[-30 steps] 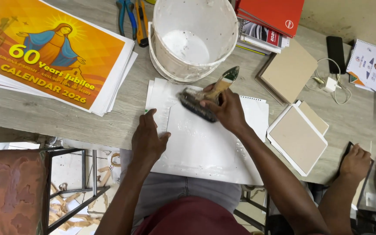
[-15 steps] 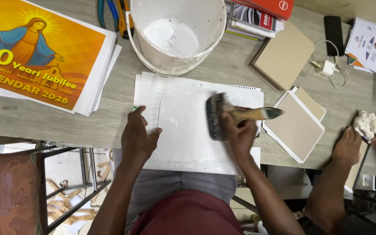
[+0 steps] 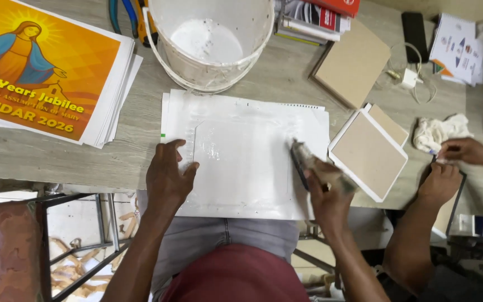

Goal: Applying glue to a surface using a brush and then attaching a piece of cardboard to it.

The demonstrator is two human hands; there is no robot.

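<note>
Right hand brushing wet white paper sheet on grey wooden bench.
Right grip is closing around wide glue-caked wooden-handled brush; left hand is pressing flat, fingers spread, on the sheet's left edge.

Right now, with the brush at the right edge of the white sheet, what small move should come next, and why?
Probably a stroke leftward across the sheet. The right hand holds the brush at the sheet's right side, the left hand pins the left edge flat, and the wet sheen looks uneven across the middle.
</note>
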